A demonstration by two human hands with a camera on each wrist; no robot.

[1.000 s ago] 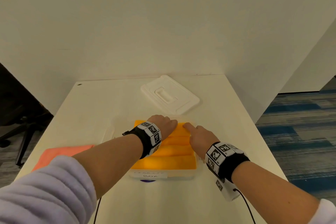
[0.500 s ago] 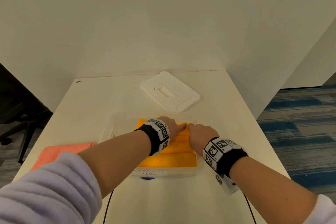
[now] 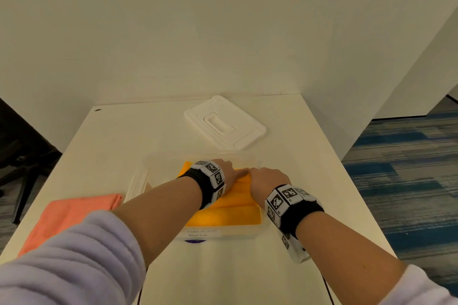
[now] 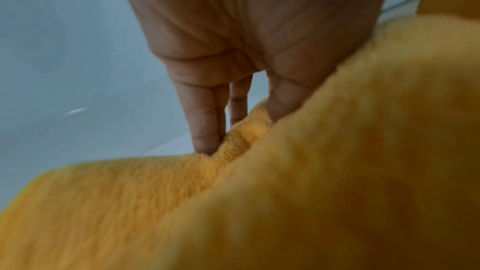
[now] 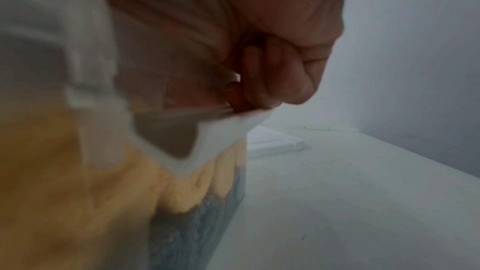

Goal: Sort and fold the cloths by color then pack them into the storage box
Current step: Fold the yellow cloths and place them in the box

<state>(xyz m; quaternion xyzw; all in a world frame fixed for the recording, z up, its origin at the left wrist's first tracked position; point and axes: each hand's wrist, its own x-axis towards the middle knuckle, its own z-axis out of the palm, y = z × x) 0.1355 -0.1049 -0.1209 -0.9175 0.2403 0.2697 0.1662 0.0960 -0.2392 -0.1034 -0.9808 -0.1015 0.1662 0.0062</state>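
Both hands are working inside the clear storage box [image 3: 250, 156] on the table [image 3: 124, 136]. The left hand [image 3: 224, 172] is pressing straight, close-set fingers [image 4: 205, 122] down into the folded yellow cloths [image 3: 238, 215]. The right hand [image 3: 266, 179] is curling its fingers [image 5: 259, 81] at the box's wall. An orange cloth [image 3: 69, 213] is lying left of the box, the white lid [image 3: 224, 122] behind it.

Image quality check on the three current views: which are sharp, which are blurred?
Head view: sharp, evenly lit, wide-angle bending at the edges; white rectangular lid crisp. Left wrist view: left hand fairly sharp, near folded yellow-orange cloth soft and out of focus. Right wrist view: blurred and dim; clear plastic storage box wall smeared.
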